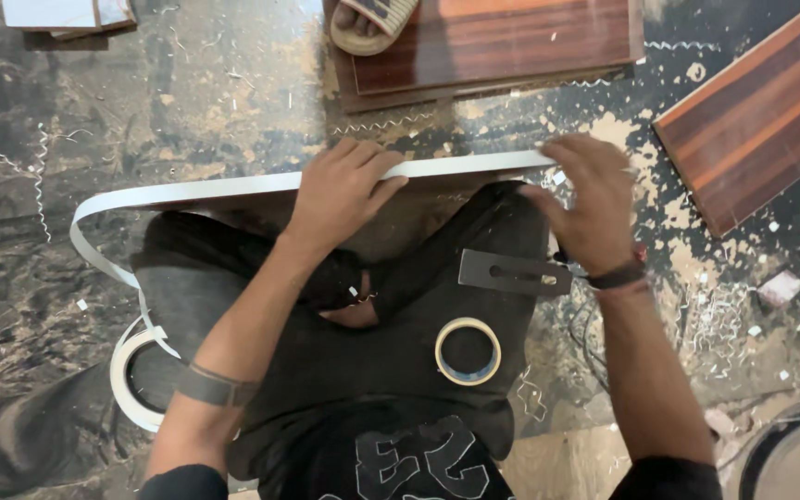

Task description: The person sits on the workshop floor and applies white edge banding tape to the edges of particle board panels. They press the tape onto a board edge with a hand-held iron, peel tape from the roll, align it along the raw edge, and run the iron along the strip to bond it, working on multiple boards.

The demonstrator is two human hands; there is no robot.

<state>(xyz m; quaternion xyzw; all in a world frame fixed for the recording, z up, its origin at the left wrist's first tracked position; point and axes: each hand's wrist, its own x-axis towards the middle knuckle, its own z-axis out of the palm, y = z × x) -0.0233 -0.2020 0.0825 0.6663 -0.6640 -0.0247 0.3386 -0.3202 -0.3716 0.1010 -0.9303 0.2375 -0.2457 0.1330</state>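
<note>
The thin white edge-banding strip (456, 168) is lying along the top edge of a board held across the lap, its long axis running left to right under both sets of fingers. The left hand (340, 190) is pressing it flat with fingers closed down; the right hand (594, 199) is pinching its end. Its loose tail is curling off leftward onto the dusty, shavings-strewn floor (94, 111).
</note>
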